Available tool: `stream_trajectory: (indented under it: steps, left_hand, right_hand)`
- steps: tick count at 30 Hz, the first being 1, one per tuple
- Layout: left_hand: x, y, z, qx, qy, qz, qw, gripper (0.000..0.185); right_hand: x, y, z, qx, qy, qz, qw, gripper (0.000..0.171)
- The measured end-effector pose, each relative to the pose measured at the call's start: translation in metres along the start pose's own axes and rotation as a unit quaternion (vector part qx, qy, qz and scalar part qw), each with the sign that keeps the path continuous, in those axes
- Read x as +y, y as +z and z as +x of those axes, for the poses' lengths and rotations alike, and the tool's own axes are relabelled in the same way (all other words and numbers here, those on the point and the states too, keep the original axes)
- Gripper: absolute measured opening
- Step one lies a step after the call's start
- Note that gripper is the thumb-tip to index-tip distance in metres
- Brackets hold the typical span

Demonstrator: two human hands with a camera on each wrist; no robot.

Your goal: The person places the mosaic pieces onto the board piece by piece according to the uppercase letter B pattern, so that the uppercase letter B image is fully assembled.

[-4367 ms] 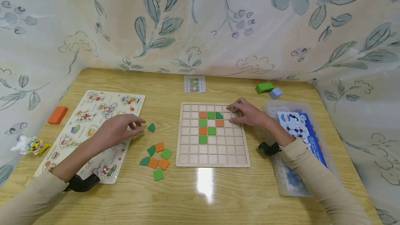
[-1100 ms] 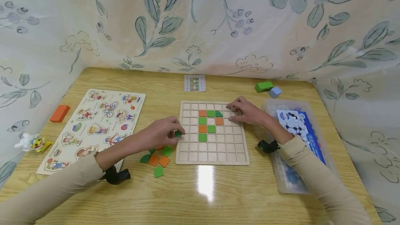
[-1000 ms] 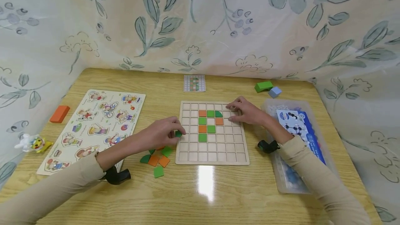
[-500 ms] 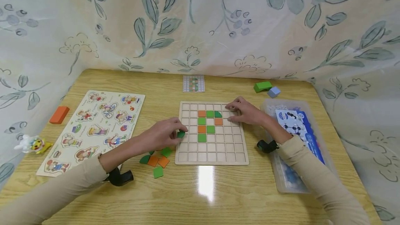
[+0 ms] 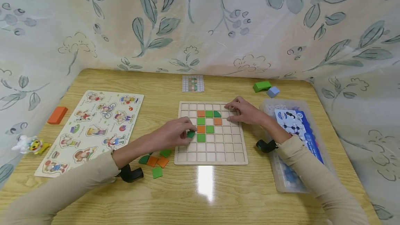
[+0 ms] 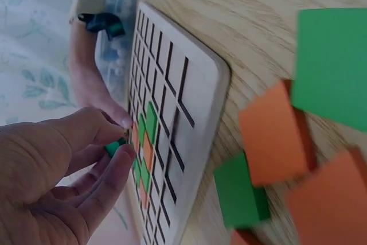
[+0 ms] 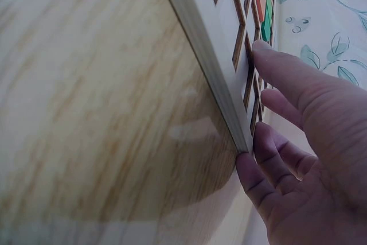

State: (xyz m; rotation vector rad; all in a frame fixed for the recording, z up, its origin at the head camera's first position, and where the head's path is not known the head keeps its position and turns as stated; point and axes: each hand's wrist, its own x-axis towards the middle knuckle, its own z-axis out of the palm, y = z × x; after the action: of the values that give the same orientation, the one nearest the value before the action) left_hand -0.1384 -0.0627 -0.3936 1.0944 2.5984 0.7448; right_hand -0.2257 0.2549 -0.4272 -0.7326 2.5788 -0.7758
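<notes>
My left hand (image 5: 173, 133) pinches a dark green quarter-circle tile (image 5: 191, 134) between thumb and fingers, over the left part of the wooden grid board (image 5: 225, 156). In the left wrist view the tile (image 6: 114, 148) shows at the fingertips, partly hidden. On the board lie orange and light green square tiles, such as a green tile (image 5: 201, 138), and one dark green quarter-circle (image 5: 217, 114). My right hand (image 5: 248, 113) rests at the board's upper right with thumb and fingers spread. In the right wrist view its thumb touches the grid and another finger touches the board's edge.
Loose tiles, among them a green square (image 5: 157, 172), lie left of the board. A pattern card (image 5: 192, 83) is behind it. A picture puzzle board (image 5: 93, 121) and an orange block (image 5: 57, 115) stand left, a plastic box (image 5: 281, 180) and two blocks right.
My left hand has picked up the lone dark green quarter-circle from the table and carried it right, over the board. The right hand has stayed at the board's upper right.
</notes>
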Motion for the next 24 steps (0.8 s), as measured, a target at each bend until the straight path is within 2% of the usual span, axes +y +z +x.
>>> stream_trajectory:
  steps: [10, 24]
  left_hand:
    - [0.013, 0.012, 0.026, -0.001, 0.038, 0.009, 0.9992, 0.03]
    - [0.022, 0.017, 0.042, -0.004, 0.06, -0.008, 0.9982, 0.024]
  right_hand:
    - [0.001, -0.001, 0.0, 0.002, -0.002, -0.012, 1.0, 0.049]
    - [-0.002, -0.002, -0.001, 0.002, -0.001, -0.016, 1.0, 0.049]
